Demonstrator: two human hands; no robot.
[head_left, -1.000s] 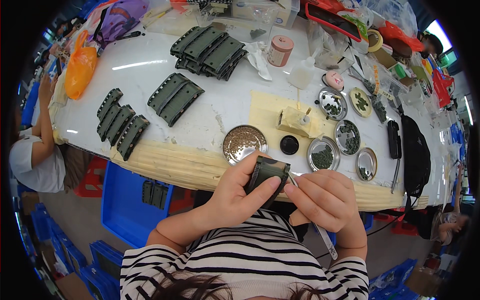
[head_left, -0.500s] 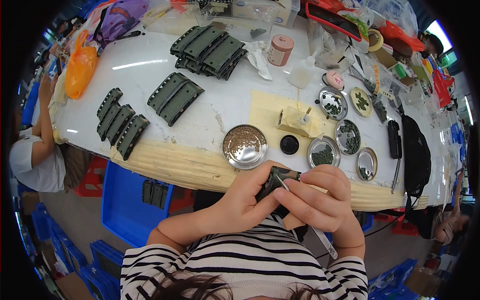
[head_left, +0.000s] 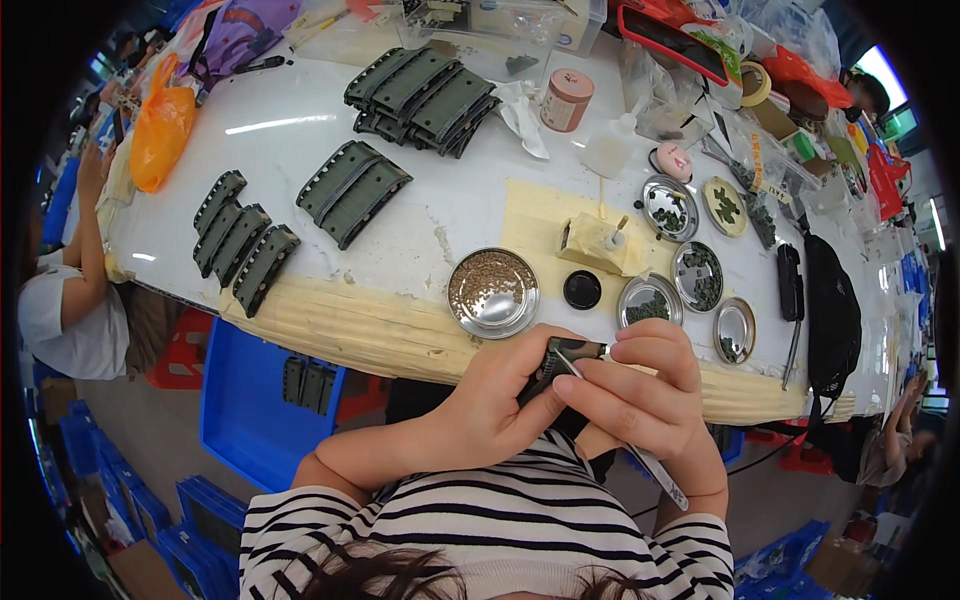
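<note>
My left hand (head_left: 490, 405) grips a dark green curved piece (head_left: 586, 349) with a ridged edge, just off the table's front edge. My right hand (head_left: 645, 390) pinches metal tweezers (head_left: 660, 474); their tip meets the piece by my left fingers, and their rear end points down toward my right wrist. Fingers cover much of the held piece. Similar green curved pieces lie on the table: a stack (head_left: 425, 100) at the back, a joined group (head_left: 353, 195) and a smaller one (head_left: 240, 245) at the left. Beyond my hands is a steel dish (head_left: 515, 315) with brown granules.
Small round tins (head_left: 733, 352) with green bits stand at the right, near a yellow block (head_left: 596, 245) and black cap (head_left: 582, 290). A pink jar (head_left: 567, 100) stands behind. A blue bin (head_left: 240, 420) sits below the left edge. Another person (head_left: 75, 300) sits left.
The tweezers have swung slightly, their rear end now farther right. The held piece has turned a little in my left hand. The view has shifted marginally.
</note>
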